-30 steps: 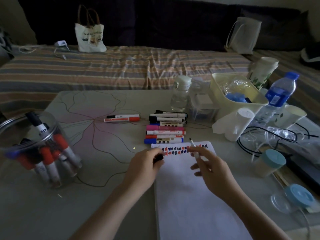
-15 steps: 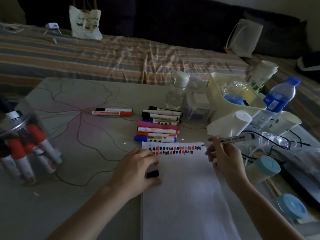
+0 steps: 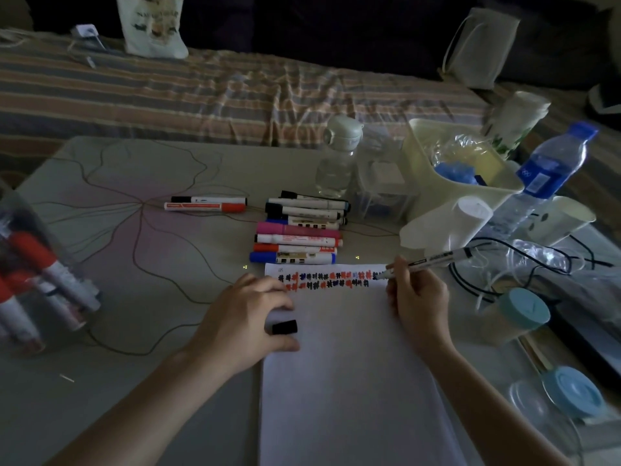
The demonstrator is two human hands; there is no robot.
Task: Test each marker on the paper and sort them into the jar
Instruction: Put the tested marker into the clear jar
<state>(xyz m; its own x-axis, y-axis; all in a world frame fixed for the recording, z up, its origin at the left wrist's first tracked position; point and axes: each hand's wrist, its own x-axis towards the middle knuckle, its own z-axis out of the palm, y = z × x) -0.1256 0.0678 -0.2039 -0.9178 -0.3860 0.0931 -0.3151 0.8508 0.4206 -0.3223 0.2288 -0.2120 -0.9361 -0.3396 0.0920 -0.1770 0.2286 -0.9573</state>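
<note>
Black cap [image 3: 284, 327] pinched in left hand [image 3: 247, 326], uncapped marker [image 3: 430, 260] gripped in right hand [image 3: 418, 299], tip at paper [image 3: 353, 381] edge: risks overshooting onto table [image 3: 134, 297].

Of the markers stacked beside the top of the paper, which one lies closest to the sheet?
The blue-capped marker at the near end of the stack, almost touching the paper. The red-capped marker and the pink marker lie farther back.
</note>
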